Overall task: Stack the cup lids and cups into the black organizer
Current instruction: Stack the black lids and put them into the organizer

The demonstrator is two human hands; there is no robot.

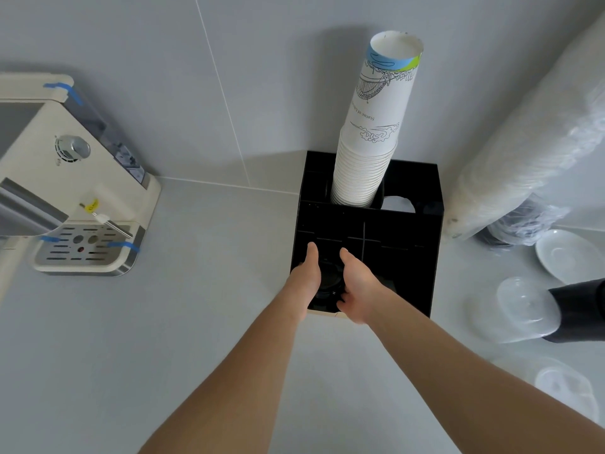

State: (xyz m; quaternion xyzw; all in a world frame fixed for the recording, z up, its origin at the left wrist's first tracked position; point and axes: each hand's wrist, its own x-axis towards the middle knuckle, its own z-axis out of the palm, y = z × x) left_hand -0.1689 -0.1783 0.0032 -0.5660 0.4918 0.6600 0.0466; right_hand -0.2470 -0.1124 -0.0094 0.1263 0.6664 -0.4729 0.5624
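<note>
The black organizer (406, 257) stands against the wall on the grey counter. A tall stack of white printed paper cups (370, 152) rises upside down from its back left slot, and a white lid (397, 204) shows in the back right slot. In the front left compartment sits a stack of black lids (329, 280). My left hand (306, 278) and my right hand (358, 290) hold that stack from either side, fingers reaching down into the compartment.
A cream coffee machine (72, 178) stands at the left. At the right lie a long plastic sleeve of white lids (523, 152), a white saucer (569, 255), clear dome lids (527, 309) and a black stack of lids (579, 311).
</note>
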